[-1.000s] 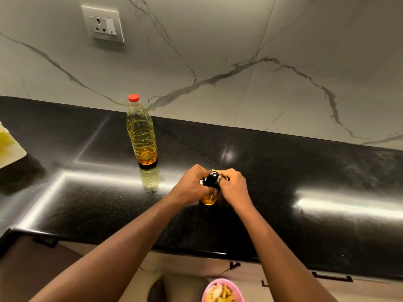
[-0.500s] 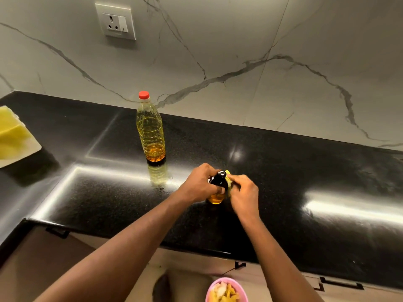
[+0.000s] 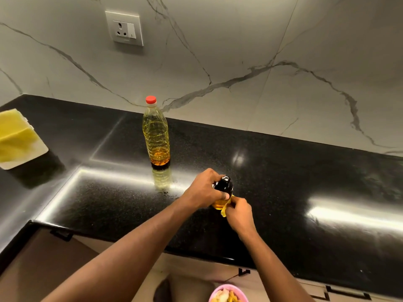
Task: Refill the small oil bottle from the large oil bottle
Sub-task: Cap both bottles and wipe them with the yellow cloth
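The small oil bottle [image 3: 224, 186] has a black top and a little amber oil in its base. It stands on the black counter [image 3: 283, 182] near the front edge. My left hand [image 3: 204, 189] is wrapped around its upper part from the left. My right hand [image 3: 238, 211] sits low at the bottle's right side and pinches a small yellow strip [image 3: 224, 209] against its base. The large oil bottle [image 3: 156, 132], clear plastic with a red cap [image 3: 151, 99], stands upright behind and to the left. It holds yellow oil, and neither hand touches it.
A white board with a yellow cloth [image 3: 15, 136] lies at the far left of the counter. A wall socket [image 3: 124, 28] is set in the marble backsplash. A pink bowl of food [image 3: 226, 296] shows below the counter edge, beside drawer handles [image 3: 244, 271].
My right hand has slid from the small bottle's top down to its base, drawing the yellow strip with it. My left hand keeps its hold. The view has shifted left.
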The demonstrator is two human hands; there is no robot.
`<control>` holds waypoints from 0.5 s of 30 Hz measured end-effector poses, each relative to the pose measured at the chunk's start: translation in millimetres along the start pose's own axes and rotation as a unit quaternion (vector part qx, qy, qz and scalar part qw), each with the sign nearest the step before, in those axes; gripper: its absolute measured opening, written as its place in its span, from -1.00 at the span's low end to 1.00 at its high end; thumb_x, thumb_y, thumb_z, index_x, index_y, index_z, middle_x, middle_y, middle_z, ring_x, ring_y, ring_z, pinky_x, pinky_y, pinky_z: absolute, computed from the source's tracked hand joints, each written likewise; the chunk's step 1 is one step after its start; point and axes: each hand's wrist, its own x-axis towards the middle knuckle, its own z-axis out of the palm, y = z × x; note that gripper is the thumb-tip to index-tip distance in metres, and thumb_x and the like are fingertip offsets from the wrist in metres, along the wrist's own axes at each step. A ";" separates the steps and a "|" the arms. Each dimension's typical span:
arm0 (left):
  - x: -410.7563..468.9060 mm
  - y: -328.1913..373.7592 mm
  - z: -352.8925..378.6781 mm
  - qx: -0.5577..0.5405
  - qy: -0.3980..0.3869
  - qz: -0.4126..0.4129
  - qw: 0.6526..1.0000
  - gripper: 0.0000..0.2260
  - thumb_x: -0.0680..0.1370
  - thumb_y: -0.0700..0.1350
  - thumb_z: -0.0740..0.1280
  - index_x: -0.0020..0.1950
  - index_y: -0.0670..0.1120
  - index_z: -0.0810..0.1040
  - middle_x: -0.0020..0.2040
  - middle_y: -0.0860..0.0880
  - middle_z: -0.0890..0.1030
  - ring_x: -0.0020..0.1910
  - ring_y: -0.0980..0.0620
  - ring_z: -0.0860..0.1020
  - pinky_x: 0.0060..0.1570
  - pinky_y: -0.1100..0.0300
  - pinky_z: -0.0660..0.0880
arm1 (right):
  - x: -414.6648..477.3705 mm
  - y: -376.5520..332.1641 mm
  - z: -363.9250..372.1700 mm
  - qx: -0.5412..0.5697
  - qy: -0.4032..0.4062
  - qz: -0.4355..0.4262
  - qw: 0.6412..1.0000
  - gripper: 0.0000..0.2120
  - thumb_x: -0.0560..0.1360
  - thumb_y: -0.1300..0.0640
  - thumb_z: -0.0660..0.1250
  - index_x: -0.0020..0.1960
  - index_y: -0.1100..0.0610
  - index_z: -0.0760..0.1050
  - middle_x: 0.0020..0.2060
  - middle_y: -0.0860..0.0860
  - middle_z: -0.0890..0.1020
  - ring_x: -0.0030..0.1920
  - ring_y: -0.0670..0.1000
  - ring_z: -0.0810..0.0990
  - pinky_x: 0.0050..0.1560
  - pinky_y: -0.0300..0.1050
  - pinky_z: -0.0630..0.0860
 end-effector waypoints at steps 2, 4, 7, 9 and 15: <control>1.3 -0.6 -0.4 0.004 -0.004 0.000 1.000 -0.77 0.46 -0.14 0.59 0.10 -0.11 0.73 0.00 -0.03 0.60 0.09 -0.02 0.59 0.17 -0.06 0.57 | -10.4 -0.9 3.6 0.063 0.015 0.009 0.998 -0.74 0.58 0.31 0.29 -0.03 0.04 0.70 -0.20 0.04 0.74 -0.23 -0.02 0.65 -0.22 -0.05 0.53; 2.9 -1.5 -1.2 0.003 -0.005 -0.001 1.000 -0.78 0.46 -0.14 0.58 0.09 -0.12 0.73 0.05 -0.09 0.63 0.08 -0.01 0.60 0.17 -0.05 0.57 | -18.2 -8.9 5.8 0.146 0.048 0.006 0.988 -0.69 0.60 0.29 0.27 0.03 -0.01 0.73 -0.16 0.01 0.76 -0.12 0.00 0.70 -0.10 -0.06 0.59; 3.8 -2.3 -2.1 0.009 -0.006 0.004 1.000 -0.78 0.47 -0.15 0.58 0.09 -0.12 0.74 0.01 -0.08 0.64 0.00 0.06 0.57 0.14 0.02 0.57 | -15.1 -33.3 3.4 0.271 0.075 0.026 0.959 -0.57 0.59 0.31 0.21 0.02 -0.09 0.78 -0.10 -0.06 0.80 0.02 -0.01 0.75 0.12 -0.02 0.64; 3.3 -2.6 -2.1 0.005 -0.008 0.002 1.000 -0.80 0.47 -0.16 0.57 0.08 -0.11 0.74 -0.03 -0.02 0.61 -0.03 0.09 0.55 0.10 0.07 0.55 | -8.1 -47.1 -2.1 0.336 0.073 0.045 0.938 -0.58 0.62 0.26 0.20 -0.09 -0.06 0.79 -0.13 -0.07 0.80 0.04 0.03 0.74 0.17 0.02 0.60; 3.8 -4.9 -1.0 -0.001 -0.015 0.001 1.000 -0.81 0.46 -0.15 0.58 0.05 -0.10 0.75 0.03 -0.04 0.65 -0.03 0.10 0.58 0.02 0.14 0.56 | 10.2 -26.3 4.7 0.308 0.025 0.106 0.945 -0.54 0.55 -0.17 0.11 -0.21 0.03 0.69 -0.21 0.07 0.72 -0.05 0.14 0.63 0.09 0.20 0.56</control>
